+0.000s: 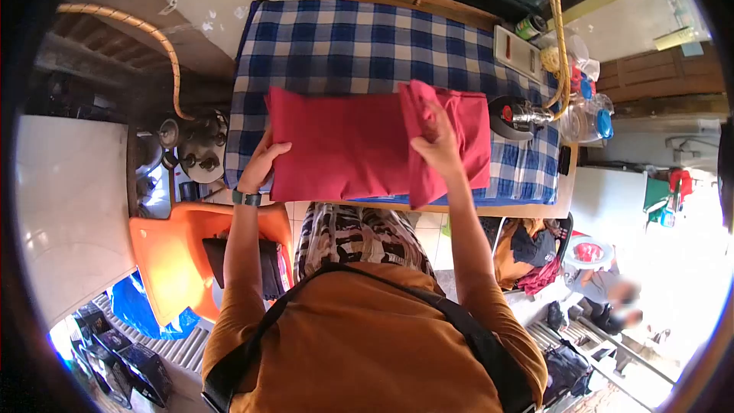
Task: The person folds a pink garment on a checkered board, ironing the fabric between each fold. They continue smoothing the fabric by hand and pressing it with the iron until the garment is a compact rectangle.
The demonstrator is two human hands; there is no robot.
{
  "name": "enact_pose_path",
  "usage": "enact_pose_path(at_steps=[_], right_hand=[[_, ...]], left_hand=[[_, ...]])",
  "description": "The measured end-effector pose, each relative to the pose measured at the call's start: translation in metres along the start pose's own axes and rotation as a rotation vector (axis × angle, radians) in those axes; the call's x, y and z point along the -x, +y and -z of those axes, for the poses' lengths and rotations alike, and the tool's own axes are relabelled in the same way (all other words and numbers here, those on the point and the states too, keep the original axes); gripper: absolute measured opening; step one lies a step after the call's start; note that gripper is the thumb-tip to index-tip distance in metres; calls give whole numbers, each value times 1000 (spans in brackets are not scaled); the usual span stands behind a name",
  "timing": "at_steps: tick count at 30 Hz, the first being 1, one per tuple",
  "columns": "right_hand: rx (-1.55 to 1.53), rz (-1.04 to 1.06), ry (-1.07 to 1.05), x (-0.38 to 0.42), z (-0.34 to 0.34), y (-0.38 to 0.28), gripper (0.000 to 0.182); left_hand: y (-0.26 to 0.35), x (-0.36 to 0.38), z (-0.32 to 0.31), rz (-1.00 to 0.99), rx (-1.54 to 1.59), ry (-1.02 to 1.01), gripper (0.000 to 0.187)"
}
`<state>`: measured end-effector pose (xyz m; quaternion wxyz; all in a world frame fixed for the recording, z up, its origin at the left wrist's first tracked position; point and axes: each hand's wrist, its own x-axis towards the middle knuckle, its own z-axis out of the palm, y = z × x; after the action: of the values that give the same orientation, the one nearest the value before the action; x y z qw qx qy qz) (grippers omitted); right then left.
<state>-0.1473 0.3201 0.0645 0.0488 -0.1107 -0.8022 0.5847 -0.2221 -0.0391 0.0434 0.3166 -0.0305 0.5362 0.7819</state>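
A folded red cloth (336,141) lies across the blue-and-white checked cover of the table (329,38), close to its front edge. My left hand (264,162) grips the cloth's left end, thumb on top and fingers underneath or behind it. At the right part, my right hand (438,141) holds a raised fold of the cloth, with the thumb on its left side and the fingers over it. More of the red cloth extends beyond my right hand. An iron (512,117) rests just right of the cloth.
Plastic jars (585,121) and a white tray (520,53) are at the right. An orange chair (172,252) stands at the lower left, a basket of clothes (531,248) at the lower right. A person (608,291) is farther right. A cord hangs near the iron.
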Motion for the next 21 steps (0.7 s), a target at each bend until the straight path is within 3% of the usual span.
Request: enact_pose_path(at_steps=[1, 3, 4, 6, 8, 9, 10, 12, 15, 16, 17, 19, 21], right_hand=[[-135, 16, -12, 1, 18, -2, 75], [-160, 66, 5, 5, 46, -10, 77], [-255, 59, 35, 7, 56, -13, 76], [-378, 41, 64, 10, 71, -26, 76], [-494, 13, 63, 12, 82, -46, 77], [-514, 62, 112, 8, 87, -33, 75], [-542, 35, 82, 8, 94, -40, 75], [-615, 20, 65, 7, 102, -45, 74], [-560, 12, 65, 6, 112, -46, 74], [-511, 12, 56, 7, 117, -45, 73], [-503, 16, 53, 6, 122, -46, 73], [-575, 27, 70, 8, 129, -47, 73], [-650, 28, 65, 12, 134, -53, 73]], left_hand=[[8, 0, -16, 6, -2, -7, 70], [19, 0, -50, -262, -470, -130, 70], [22, -4, -70, -240, -502, -160, 76], [22, -12, -116, -455, -858, -173, 81], [-2, -25, -158, -360, -854, -199, 92], [-32, -38, -177, -504, -930, -101, 89], [-33, -43, -207, -111, -864, -94, 93], [-83, -65, -242, -275, -802, 14, 96], [-163, -108, -245, -348, -839, 45, 96], [-171, -110, -239, -243, -806, 25, 85], [-149, -101, -239, -248, -799, 27, 85], [-83, -66, -231, 37, -627, -101, 70], [-90, -56, -170, -146, -366, 55, 56]])
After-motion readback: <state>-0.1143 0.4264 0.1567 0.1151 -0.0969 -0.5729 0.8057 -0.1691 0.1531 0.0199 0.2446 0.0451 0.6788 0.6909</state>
